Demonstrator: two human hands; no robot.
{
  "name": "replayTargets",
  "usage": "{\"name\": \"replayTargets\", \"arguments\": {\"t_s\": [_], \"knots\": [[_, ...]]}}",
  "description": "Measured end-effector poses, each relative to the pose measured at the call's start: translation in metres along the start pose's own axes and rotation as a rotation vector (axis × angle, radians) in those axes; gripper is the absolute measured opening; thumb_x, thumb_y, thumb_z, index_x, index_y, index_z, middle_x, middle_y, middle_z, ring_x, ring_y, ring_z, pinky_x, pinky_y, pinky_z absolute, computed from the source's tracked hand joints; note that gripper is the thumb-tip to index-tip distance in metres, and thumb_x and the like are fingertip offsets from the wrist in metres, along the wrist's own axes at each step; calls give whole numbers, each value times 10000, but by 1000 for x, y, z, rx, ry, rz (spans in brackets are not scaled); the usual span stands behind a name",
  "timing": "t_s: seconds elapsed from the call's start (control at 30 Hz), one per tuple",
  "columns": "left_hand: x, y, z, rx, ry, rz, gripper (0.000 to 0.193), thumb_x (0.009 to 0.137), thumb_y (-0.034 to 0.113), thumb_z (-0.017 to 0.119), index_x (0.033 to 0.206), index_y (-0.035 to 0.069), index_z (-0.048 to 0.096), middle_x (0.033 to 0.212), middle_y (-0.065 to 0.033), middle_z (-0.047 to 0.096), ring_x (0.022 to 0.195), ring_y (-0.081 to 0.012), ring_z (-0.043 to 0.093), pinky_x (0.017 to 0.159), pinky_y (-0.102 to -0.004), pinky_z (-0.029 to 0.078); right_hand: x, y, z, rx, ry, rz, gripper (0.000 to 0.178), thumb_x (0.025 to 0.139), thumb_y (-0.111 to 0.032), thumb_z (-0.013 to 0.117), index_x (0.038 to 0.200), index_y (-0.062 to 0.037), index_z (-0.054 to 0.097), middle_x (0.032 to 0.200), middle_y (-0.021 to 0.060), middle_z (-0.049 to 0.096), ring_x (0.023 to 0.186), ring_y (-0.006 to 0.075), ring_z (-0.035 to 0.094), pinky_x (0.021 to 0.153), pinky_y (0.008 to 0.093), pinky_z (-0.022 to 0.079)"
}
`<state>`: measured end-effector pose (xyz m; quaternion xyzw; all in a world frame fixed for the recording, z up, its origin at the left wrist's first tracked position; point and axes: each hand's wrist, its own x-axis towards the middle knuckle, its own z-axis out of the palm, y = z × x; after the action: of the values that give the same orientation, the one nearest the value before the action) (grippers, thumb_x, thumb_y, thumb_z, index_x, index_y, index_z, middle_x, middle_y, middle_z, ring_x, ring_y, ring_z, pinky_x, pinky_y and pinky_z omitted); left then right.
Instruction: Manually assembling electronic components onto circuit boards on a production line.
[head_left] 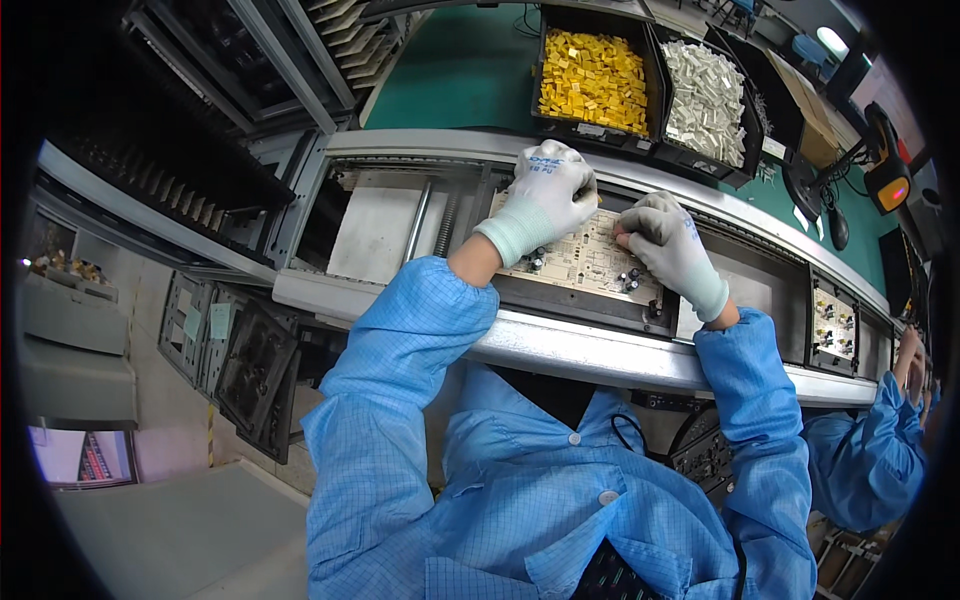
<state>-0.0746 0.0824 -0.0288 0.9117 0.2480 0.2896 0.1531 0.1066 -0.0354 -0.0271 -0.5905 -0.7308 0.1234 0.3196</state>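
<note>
A pale circuit board [583,260] with small dark parts lies in a black carrier [560,300] on the conveyor line in front of me. My left hand [548,197], in a white glove, rests fingers-down on the board's far left edge. In a grey glove, my right hand [668,243] presses its fingertips onto the board's right part near some small black components. Whether a small part is pinched in either hand is hidden. Both sleeves are blue.
Behind the line stand a black bin of yellow parts [592,80] and a bin of white parts [706,100]. Another board in a carrier [832,325] sits to the right, where a co-worker's blue sleeve [868,455] reaches in. Black trays [250,365] lean at lower left.
</note>
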Motion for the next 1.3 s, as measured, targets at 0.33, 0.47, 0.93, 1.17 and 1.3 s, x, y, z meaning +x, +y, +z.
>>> {"name": "replayTargets", "arguments": {"t_s": [0.33, 0.47, 0.93, 1.17, 1.3], "knots": [[-1, 1, -1, 12, -33, -13, 162, 789, 215, 626, 789, 62, 680, 924, -94, 627, 1049, -260, 519, 971, -398, 366, -3, 1, -1, -11, 26, 20, 107, 761, -5, 683, 867, -4, 674, 832, 76, 591, 888, 216, 536, 784, 320, 435], [-1, 1, -2, 17, -68, -16, 168, 791, 215, 625, 807, 58, 683, 944, -94, 634, 1060, -260, 518, 976, -399, 364, -4, 0, -5, -11, -11, 47, 94, 763, -12, 685, 855, -3, 667, 836, 79, 581, 874, 218, 534, 777, 322, 433], [-1, 2, -2, 17, -101, -30, 178, 795, 219, 624, 824, 55, 688, 965, -97, 637, 1079, -260, 519, 993, -394, 359, -7, 6, -9, -182, 13, -270, 103, 726, -19, 668, 823, -36, 640, 833, 73, 568, 869, 270, 525, 788, 376, 431], [-2, 0, 4, -33, -24, 68, 137, 781, 205, 626, 800, 74, 663, 933, -105, 619, 1034, -283, 527, 927, -401, 396, -17, 2, -32, -126, 7, -153, 203, 754, -23, 678, 956, -46, 668, 899, 83, 601, 894, 258, 547, 806, 355, 446], [-6, -2, 2, -70, -46, 57, 110, 767, 177, 615, 779, 72, 646, 931, -91, 625, 1039, -284, 529, 931, -412, 382, -50, 55, -65, 28, 439, 264, 221, 874, -66, 638, 1087, -9, 652, 979, 90, 666, 898, 159, 614, 800, 265, 478]]}}
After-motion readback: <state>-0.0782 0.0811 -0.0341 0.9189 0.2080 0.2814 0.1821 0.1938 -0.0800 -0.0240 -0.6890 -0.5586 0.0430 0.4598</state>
